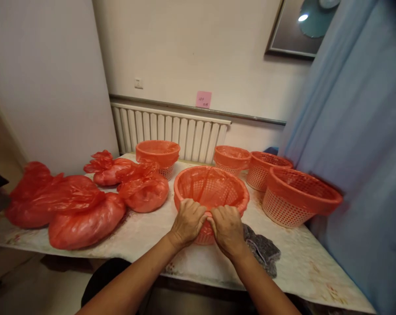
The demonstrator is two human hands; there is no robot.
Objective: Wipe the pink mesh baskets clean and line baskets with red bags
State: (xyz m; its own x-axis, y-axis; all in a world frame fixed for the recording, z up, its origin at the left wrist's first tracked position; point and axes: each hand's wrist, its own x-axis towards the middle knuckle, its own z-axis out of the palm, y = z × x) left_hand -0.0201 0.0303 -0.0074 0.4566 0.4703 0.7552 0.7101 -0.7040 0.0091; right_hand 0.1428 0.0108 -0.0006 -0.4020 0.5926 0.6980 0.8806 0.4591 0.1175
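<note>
An orange plastic basket [214, 181] lined with a red plastic bag stands on the table in front of me. My left hand [187, 222] and my right hand [228, 229] sit side by side on its near rim. The fingers of both are curled over the bag's edge where it folds over the rim. A dark grey cloth [262, 249] lies on the table just right of my right hand.
Several full, tied red bags [86, 223] lie on the left of the marble-patterned table [303, 267]. More lined orange baskets [298, 197] stand at the back and right. A white radiator [171, 131] runs behind, and a blue curtain [358, 144] hangs at right.
</note>
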